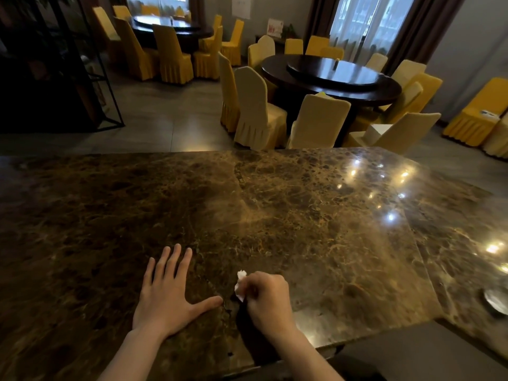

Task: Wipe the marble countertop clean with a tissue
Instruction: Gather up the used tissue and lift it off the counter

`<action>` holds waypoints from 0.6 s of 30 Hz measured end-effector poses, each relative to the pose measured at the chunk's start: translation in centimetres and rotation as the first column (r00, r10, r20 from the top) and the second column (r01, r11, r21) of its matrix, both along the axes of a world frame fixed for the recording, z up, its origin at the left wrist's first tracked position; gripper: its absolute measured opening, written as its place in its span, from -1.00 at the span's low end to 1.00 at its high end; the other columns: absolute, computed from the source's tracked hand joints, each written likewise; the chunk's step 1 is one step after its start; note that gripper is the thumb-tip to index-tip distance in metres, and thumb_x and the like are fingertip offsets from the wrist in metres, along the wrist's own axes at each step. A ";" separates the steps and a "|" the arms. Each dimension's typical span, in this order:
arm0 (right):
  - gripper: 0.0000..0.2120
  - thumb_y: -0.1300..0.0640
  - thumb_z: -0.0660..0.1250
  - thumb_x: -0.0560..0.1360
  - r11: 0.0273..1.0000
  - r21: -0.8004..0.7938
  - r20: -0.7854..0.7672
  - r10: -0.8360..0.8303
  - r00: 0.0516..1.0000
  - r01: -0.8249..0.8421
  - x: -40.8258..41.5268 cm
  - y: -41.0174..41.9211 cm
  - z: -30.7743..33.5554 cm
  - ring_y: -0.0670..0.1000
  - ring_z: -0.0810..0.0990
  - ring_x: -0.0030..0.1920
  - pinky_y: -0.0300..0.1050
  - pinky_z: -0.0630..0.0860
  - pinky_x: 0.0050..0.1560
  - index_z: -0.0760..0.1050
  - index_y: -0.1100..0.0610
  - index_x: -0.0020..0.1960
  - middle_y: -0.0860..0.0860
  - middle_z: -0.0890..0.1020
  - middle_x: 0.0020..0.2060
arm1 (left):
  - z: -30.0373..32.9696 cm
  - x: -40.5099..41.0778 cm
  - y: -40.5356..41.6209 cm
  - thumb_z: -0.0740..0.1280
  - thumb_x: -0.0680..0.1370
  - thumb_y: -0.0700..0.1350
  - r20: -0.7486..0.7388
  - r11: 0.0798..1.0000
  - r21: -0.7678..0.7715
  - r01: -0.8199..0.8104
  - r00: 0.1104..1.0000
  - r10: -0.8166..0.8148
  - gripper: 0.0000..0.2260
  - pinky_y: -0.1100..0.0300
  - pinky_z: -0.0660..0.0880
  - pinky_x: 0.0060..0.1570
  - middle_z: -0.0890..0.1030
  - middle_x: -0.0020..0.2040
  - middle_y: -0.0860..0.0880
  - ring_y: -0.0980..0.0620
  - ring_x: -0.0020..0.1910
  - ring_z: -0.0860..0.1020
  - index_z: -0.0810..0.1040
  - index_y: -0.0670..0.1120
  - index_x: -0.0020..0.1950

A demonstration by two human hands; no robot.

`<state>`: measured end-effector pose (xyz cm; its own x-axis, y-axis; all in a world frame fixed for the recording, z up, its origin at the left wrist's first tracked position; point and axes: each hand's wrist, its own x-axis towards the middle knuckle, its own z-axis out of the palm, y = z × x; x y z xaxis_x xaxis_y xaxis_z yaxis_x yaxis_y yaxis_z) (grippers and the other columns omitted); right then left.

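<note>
Brown marble worktop (275, 215), glossy, veined; ceiling lights mirrored in its far right part. A seam runs across the slab from the far edge toward the near edge, passing between the two hands.

Left hand (167, 292) lies flat on the marble, palm down, fingers spread apart, thumb pointing toward the seam. It holds nothing.

Right hand (268, 298) just right of the seam, curled shut around a white tissue (240, 284). Only crumpled bits of the tissue poke out on the hand's left side; the rest is hidden inside the fist. The tissue sits low at the marble, thumb tip of the left hand close beside it, not touching. Whether the tissue presses the surface cannot be told. Dark shadow under the wrist hides the slab there.

Right of the seam, at the worktop's edge, a round grey dish-like thing (496, 299), cut off by the frame; what it is cannot be made out.

Beyond the far edge: a dark round table (330, 78) with chairs in pale and yellow covers (258, 111). A second such table farther left. On the back wall a white sheet and a small sign with red marks; writing too blurred to read. Left side is dark, a black metal frame barely visible.
</note>
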<state>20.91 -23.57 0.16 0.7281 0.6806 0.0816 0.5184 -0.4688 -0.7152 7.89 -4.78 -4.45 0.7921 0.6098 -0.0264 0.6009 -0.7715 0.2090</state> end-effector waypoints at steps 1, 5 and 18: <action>-0.77 0.30 0.48 0.45 1.000 0.015 -0.114 -0.017 0.993 0.019 0.1 -0.6 0.5 -0.22 0.67 -0.17 -0.43 0.51 -0.10 0.71 -0.02 -0.24 -0.17 0.73 -0.27 | 0.2 0.1 -0.1 -0.11 0.21 0.79 0.002 1.000 -0.004 -0.004 1.000 0.004 0.21 -0.18 -0.20 0.64 -0.20 0.69 0.01 0.01 0.62 -0.33 -0.23 0.08 0.65; -0.73 0.37 0.49 0.43 0.977 0.042 -0.593 -0.144 0.792 0.209 0.3 -3.7 1.9 -0.10 0.71 -0.23 -0.29 0.58 -0.21 0.73 0.00 -0.21 -0.05 0.76 -0.27 | 0.8 0.0 -0.3 -0.13 0.19 0.80 0.001 1.000 -0.017 0.005 1.000 -0.005 0.23 -0.16 -0.21 0.64 -0.18 0.69 0.01 0.00 0.63 -0.29 -0.20 0.08 0.66; -0.77 0.43 0.52 0.35 0.902 0.189 -0.870 -0.030 0.492 0.389 -2.9 -11.4 4.2 0.08 0.72 -0.10 -0.07 0.60 -0.11 0.71 0.15 -0.10 0.19 0.75 -0.05 | 2.9 -0.5 -1.8 -0.11 0.27 0.71 -0.086 1.000 -0.012 -0.005 0.996 0.004 0.14 -0.17 -0.10 0.65 -0.07 0.70 -0.06 -0.06 0.66 -0.15 -0.08 0.02 0.67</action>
